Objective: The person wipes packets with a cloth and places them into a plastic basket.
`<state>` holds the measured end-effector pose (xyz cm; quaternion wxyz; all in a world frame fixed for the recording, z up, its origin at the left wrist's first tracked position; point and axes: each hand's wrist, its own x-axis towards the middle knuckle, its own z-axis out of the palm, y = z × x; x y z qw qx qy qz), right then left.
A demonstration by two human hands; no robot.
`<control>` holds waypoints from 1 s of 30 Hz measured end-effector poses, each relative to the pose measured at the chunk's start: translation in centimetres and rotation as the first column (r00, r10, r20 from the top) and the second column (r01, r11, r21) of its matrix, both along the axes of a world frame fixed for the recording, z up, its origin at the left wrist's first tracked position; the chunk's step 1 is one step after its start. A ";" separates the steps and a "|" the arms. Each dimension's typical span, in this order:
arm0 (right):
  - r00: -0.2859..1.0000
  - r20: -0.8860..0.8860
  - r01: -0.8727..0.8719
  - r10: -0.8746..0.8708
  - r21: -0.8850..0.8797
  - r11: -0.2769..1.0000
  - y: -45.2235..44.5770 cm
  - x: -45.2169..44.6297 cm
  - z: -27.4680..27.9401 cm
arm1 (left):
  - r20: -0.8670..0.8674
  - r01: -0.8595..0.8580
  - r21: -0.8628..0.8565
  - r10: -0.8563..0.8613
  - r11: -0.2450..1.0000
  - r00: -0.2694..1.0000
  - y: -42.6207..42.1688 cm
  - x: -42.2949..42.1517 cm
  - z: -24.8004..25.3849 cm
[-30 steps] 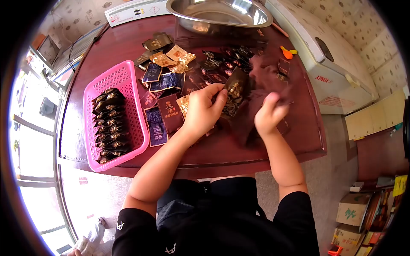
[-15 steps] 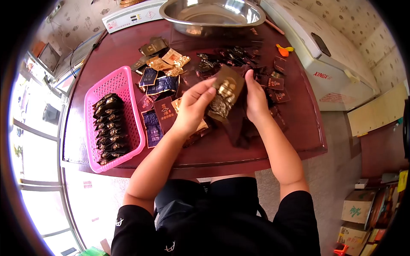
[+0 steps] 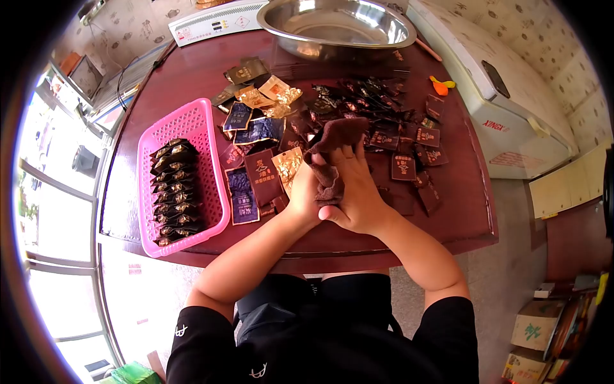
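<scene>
A dark brown cloth (image 3: pixel 339 133) is bunched between my two hands above the near middle of the table. My left hand (image 3: pixel 304 195) presses it from the left, its fingers mostly covered. From the right, my right hand (image 3: pixel 360 189) closes over the cloth, thumb pointing left and fingers upward. No packet shows between them; the cloth may hide one. Just left of my left hand lie a gold packet (image 3: pixel 288 168), a brown packet (image 3: pixel 263 176) and a blue packet (image 3: pixel 242 197). Dark red packets (image 3: pixel 403 167) lie to the right of my right hand.
A pink basket (image 3: pixel 220 192) at left holds a row of dark packets (image 3: pixel 174 195). More gold packets (image 3: pixel 275 89) and dark packets (image 3: pixel 364 96) lie farther back. Behind them stands a steel basin (image 3: pixel 300 46). An orange-and-yellow object (image 3: pixel 440 86) sits near the right edge, beside a white freezer (image 3: pixel 505 128).
The dark gold packet in my left hand is no longer visible. My hands have come together around the cloth and moved lower. The view has shifted slightly.
</scene>
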<state>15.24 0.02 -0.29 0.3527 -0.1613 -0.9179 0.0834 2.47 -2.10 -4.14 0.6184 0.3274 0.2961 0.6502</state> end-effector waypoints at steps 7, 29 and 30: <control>0.973 -0.139 0.176 -0.185 -0.078 0.981 0.8 -0.1 0.3 | -0.339 0.126 0.086 -0.090 0.988 0.936 -0.9 1.8 1.7; 0.993 0.115 -0.047 0.034 0.115 0.992 2.0 0.4 1.6 | 0.432 0.155 0.073 -0.171 0.985 0.886 0.8 -1.6 4.8; 0.997 0.071 0.034 -0.043 0.124 0.992 2.5 0.8 1.5 | 0.373 0.131 0.040 -0.136 0.991 0.918 0.7 -1.6 5.1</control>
